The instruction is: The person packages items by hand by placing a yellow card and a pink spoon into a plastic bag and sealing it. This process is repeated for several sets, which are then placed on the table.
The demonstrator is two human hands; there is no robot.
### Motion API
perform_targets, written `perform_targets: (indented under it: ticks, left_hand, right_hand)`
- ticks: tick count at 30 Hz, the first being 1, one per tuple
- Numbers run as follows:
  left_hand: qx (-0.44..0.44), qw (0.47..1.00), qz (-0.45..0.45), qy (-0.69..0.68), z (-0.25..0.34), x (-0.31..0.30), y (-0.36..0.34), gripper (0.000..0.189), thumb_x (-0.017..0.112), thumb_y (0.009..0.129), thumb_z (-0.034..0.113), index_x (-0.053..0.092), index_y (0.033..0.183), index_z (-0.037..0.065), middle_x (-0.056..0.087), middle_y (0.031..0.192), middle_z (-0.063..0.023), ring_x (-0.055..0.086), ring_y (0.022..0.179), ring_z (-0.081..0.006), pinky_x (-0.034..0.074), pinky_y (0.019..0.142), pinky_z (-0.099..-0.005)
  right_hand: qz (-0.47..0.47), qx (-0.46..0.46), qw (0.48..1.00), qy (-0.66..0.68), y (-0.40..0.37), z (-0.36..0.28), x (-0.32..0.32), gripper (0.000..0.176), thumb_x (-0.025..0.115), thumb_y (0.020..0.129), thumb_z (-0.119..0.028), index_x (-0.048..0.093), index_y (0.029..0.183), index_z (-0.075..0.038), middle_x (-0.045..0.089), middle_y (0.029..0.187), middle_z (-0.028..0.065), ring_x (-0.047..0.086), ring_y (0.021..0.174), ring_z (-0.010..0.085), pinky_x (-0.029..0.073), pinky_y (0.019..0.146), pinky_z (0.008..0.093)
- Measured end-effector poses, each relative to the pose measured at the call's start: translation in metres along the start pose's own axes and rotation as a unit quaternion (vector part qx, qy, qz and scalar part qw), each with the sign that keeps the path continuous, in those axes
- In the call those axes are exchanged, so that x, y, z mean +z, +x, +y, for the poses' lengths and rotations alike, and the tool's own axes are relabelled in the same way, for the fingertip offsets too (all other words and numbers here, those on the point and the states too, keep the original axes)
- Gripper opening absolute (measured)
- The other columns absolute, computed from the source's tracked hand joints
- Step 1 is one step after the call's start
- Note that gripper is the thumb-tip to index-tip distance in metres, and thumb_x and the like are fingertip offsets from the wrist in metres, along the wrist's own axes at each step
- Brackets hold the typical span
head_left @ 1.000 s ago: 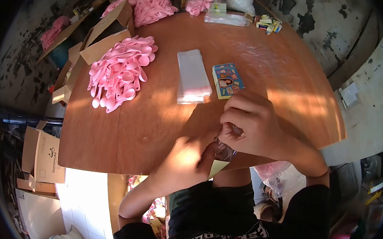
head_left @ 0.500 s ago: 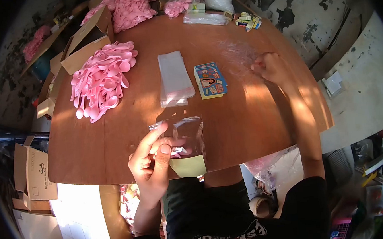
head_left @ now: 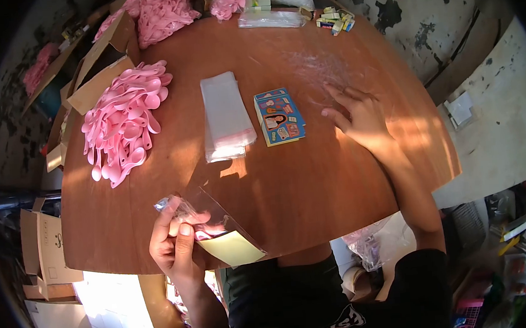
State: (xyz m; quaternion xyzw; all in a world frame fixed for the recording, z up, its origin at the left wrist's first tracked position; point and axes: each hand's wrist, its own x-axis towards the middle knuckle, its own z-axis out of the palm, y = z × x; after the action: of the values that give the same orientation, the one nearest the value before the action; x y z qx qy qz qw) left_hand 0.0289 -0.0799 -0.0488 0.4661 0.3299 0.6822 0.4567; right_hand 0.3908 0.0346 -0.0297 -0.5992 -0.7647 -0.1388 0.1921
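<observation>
The left hand pinches a clear bag at the near edge of the counter; a pale yellow card shows at the bag's lower end. The right hand lies flat, fingers spread, grasping nothing, just right of a printed box. A stack of clear sleeves sits left of that box, with pink spoons heaped farther left

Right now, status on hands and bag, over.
Left hand pinches clear bag at table edge. Right hand open, flat beside picture box. No obstruction between.
</observation>
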Motion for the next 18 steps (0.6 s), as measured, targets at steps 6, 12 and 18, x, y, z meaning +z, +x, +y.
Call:
perform_targets:
  ticks: [6, 12, 18]
  left_hand:
    - [-0.021, 0.999, 0.015, -0.019, -0.013, -0.013, 0.002, 0.037, 0.053, 0.096, 0.006, 0.048, 0.131, -0.005, 0.068, 0.093, -0.0215, 0.068, 0.069, -0.0269, 0.058, 0.069, -0.0365]
    - [-0.048, 0.995, 0.077, 0.035, -0.02, -0.01, -0.002, 0.04, 0.056, 0.094, 0.009, 0.046, 0.13, -0.006, 0.067, 0.089, -0.0129, 0.063, 0.065, -0.0146, 0.056, 0.066, -0.0286]
    - [-0.04, 0.999, 0.036, -0.002, -0.024, -0.017, -0.005, 0.037, 0.054, 0.095, 0.005, 0.047, 0.129, -0.008, 0.068, 0.092, -0.0178, 0.065, 0.07, -0.0175, 0.051, 0.066, -0.0255]
  right_hand:
    - [0.093, -0.098, 0.99, 0.05, -0.004, -0.006, 0.003, 0.056, 0.071, 0.083, -0.03, 0.057, 0.131, -0.006, 0.065, 0.116, 0.0134, 0.064, 0.09, 0.0299, 0.051, 0.082, 0.0385]
    - [0.009, -0.107, 0.994, 0.033, -0.008, -0.009, 0.001, 0.055, 0.063, 0.089, -0.038, 0.054, 0.133, -0.006, 0.052, 0.139, 0.011, 0.054, 0.119, 0.0331, 0.045, 0.098, 0.043]
    - [0.019, -0.115, 0.993, 0.026, -0.008, -0.01, 0.002, 0.056, 0.062, 0.09, -0.036, 0.052, 0.134, -0.004, 0.046, 0.146, 0.0097, 0.043, 0.133, 0.0304, 0.036, 0.105, 0.0429]
